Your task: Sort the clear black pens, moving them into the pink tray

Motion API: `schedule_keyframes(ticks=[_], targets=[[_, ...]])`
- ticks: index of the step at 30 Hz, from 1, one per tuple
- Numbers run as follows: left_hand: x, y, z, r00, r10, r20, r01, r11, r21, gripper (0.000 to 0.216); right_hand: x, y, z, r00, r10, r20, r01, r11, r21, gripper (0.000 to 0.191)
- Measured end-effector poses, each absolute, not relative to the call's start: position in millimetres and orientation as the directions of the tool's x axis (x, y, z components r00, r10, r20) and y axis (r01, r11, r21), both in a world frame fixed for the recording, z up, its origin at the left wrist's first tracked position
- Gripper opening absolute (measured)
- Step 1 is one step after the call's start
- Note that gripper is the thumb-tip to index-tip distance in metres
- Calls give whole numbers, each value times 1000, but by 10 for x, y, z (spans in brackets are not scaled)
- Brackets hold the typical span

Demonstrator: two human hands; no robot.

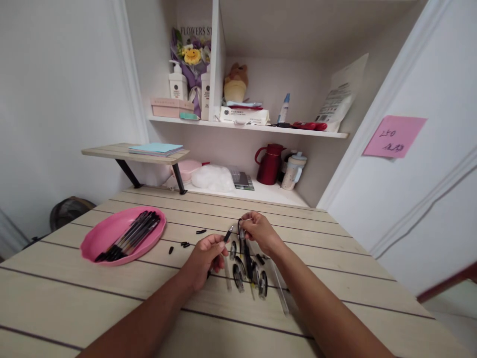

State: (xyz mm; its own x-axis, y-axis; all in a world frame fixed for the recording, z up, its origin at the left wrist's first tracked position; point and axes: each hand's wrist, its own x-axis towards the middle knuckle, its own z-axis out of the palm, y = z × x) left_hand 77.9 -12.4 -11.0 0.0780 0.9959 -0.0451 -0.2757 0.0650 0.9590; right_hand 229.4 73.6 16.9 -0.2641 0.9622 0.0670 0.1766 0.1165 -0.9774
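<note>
My left hand (209,254) is closed around a pen (229,232), its bare metal tip pointing up and away from me. The thumb and fingers of my right hand (259,229) pinch what looks like a clear pen cap with a black clip (240,226), partly hidden by the fingers. Below my hands lie several loose clear pen caps (237,277) with black clips. Dark slim pen parts (247,263) lie among them, and a clear pen barrel (281,293) rests under my right forearm. Small black pieces (185,244) are scattered left of my left hand.
A pink tray (87,243) with several black pens (132,236) stands on the slatted table at the left. Behind it, a small raised shelf (112,150) carries blue paper. A red jug (270,164) and a pale cup (294,171) stand at the back.
</note>
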Motion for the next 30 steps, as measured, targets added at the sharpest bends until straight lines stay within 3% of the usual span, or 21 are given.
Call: schedule_keyframes(ticks=[4,8,23,30], targets=[[791,-132,-97,83,995,-55,-256,75,964,17,2302,652,266,-281,952,126,-100,101,-990,31],[787,-134,-92,79,995,-55,-250,73,965,20,2288,614,345,-200,953,226,-227,179,-957,28],[764,-157,-53,40,995,-88,-297,96,950,15,2189,534,261,-301,935,186,-147,147,-978,28],[735,-173,-33,70,997,-18,-312,40,949,19,2144,451,235,-425,890,168,-88,144,-986,24]])
